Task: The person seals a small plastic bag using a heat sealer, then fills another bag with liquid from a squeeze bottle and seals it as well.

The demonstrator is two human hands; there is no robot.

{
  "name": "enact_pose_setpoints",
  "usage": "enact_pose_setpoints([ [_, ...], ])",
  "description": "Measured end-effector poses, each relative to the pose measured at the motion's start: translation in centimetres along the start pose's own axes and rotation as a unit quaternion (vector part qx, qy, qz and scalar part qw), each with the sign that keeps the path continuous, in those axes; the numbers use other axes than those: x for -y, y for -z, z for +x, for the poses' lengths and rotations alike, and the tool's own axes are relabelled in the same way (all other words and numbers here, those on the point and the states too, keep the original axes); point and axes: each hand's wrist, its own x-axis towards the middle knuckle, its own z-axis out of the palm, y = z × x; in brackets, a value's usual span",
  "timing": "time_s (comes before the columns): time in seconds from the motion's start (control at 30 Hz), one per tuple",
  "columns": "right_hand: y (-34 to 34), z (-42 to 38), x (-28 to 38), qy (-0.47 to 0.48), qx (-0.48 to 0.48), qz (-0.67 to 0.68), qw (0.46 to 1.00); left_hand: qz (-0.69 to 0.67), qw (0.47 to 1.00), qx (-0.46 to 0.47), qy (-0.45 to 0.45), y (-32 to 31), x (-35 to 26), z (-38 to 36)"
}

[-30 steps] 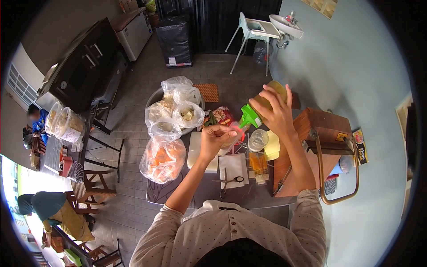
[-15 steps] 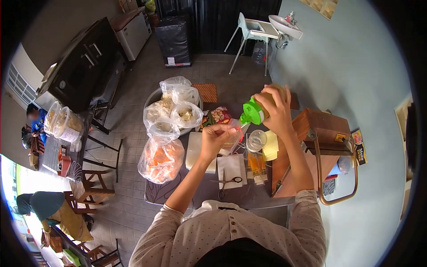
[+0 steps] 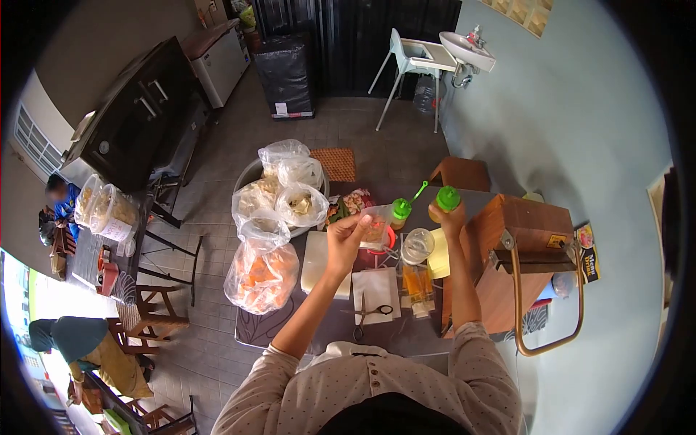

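Observation:
My left hand (image 3: 346, 238) pinches the upper part of a small clear plastic bag (image 3: 375, 226) with some reddish-orange contents at its bottom. To the right, my right hand (image 3: 451, 220) is wrapped round a bottle with a green lid (image 3: 448, 198), which is upright. Between the hands stands a second green-lidded bottle (image 3: 401, 211), its cap flipped open. Close by are a clear round container (image 3: 417, 247), yellow paper (image 3: 438, 255) and packets with orange contents (image 3: 417, 284). Scissors (image 3: 373, 310) lie on white sheets (image 3: 377, 281) below my left hand.
Left of my hands, a large basin (image 3: 239, 181) holds several clear bags of pale food. A bag of orange pieces (image 3: 261, 272) sits nearer me. A wooden box with a metal handle (image 3: 522, 239) stands at the right. Two other people are at the far left.
My right hand has gone from tilting a green-lidded bottle over the plastic bag to holding one upright, farther from the bag. A second green-lidded bottle now shows between my hands.

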Motion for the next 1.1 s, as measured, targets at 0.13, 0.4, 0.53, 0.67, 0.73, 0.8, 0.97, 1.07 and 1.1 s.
enact_pose_setpoints([
  [0.13, -3.4, 0.7, -10.7, -0.015, 0.023, -0.153, 0.988, -0.022, 0.999, -0.026, 0.004, -0.3, -0.1, 0.5],
  [0.4, -4.0, -0.1, -12.2, -0.014, 0.155, -0.054, 0.986, -0.028, 0.999, -0.039, 0.019, 0.4, 0.5, 1.0],
  [0.53, -2.1, -0.6, -11.8, -0.028, 0.107, -0.087, 0.99, -0.014, 1.0, -0.005, 0.009, 0.4, 0.0, 0.5],
  [0.67, 2.3, -4.9, 5.4, -0.049, 0.106, 0.157, 0.981, -0.015, 1.0, 0.021, -0.011, -1.1, -0.8, -0.9],
  [0.73, 5.0, -8.1, 13.3, -0.038, 0.223, 0.274, 0.935, 0.014, 0.998, 0.065, -0.02, -1.6, -0.6, -1.8],
  [0.8, 6.7, -10.6, 18.0, 0.077, 0.216, 0.166, 0.959, 0.009, 0.994, 0.113, 0.001, -2.3, 0.2, -2.9],
  [0.97, 9.8, -14.3, 19.6, 0.12, 0.089, 0.041, 0.988, 0.001, 0.981, 0.192, -0.016, -4.3, 1.0, -6.8],
  [1.07, 12.4, -16.1, 20.5, 0.147, 0.025, -0.018, 0.989, -0.03, 0.974, 0.226, 0.014, -4.9, 2.6, -9.7],
  [1.1, 13.2, -16.6, 20.2, 0.149, 0.013, -0.033, 0.988, -0.037, 0.972, 0.23, 0.042, -5.2, 2.7, -10.7],
])
